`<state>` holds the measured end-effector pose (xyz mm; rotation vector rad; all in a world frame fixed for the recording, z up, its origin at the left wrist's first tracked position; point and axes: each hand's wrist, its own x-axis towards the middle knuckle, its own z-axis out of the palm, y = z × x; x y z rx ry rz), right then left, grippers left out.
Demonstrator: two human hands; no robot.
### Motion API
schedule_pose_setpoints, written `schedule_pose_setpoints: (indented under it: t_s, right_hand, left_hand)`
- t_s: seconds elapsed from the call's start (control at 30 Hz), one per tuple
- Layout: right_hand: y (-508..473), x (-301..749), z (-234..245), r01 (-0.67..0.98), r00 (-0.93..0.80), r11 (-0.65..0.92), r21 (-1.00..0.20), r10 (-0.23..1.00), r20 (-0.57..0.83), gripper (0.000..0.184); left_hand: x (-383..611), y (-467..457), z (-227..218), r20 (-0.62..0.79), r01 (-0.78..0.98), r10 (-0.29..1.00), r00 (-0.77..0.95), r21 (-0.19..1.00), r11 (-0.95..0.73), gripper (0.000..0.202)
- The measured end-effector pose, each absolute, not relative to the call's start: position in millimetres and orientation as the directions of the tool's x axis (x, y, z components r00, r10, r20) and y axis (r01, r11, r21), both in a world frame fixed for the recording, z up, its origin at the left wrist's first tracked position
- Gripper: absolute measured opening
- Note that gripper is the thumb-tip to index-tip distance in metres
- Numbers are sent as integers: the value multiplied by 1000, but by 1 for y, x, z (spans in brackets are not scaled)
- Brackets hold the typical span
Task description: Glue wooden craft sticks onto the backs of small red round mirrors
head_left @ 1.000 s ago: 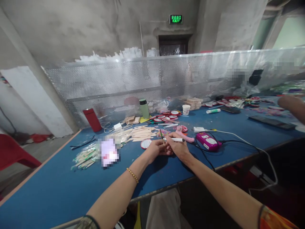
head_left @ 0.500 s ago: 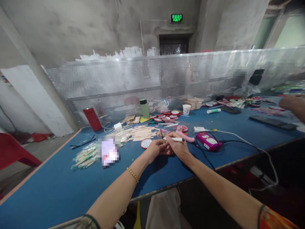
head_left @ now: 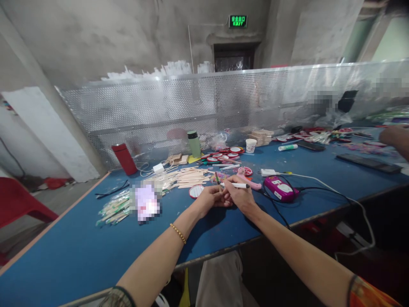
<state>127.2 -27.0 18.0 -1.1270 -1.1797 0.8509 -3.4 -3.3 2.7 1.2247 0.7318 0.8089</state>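
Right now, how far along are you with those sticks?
Maybe done: the bagged sticks with greenish bits on them, lying to the left on the table. In hand: the left hand pinches one stick upright, and the right hand holds a white marker close to it. Left: a pile of plain sticks beyond the hands, so probably plenty more.

Pixelated patch [head_left: 147, 202] on surface [head_left: 79, 251], far left of pink device [head_left: 281, 189]: item beneath unreadable. Thin stick [head_left: 217, 179], left of pink device: lower end hidden in left hand [head_left: 209, 199], markings too small to tell. White pen [head_left: 241, 185]: middle covered by right hand [head_left: 239, 198]. Another person's hand [head_left: 394, 137], far right of pink device, cut off by frame edge. Red chair [head_left: 19, 204], far left of pink device, cut off too. Blurred patch [head_left: 319, 102] on perforated screen [head_left: 191, 106] behind pink device.
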Motion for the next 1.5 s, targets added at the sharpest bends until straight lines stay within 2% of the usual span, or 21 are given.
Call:
schedule_pose_setpoints:
  t_s: [1.0,1.5]
  right_hand:
    - [-27,128,16,87,203,317,-944,922,329,36]
    - [-26,127,15,102,166,289,-952,938,303,34]
  left_hand:
    - [-4,-5,4,-53,-153,849,526,976,155,53]
    - [-5,-2,1,-47,-144,843,536,979,146,50]
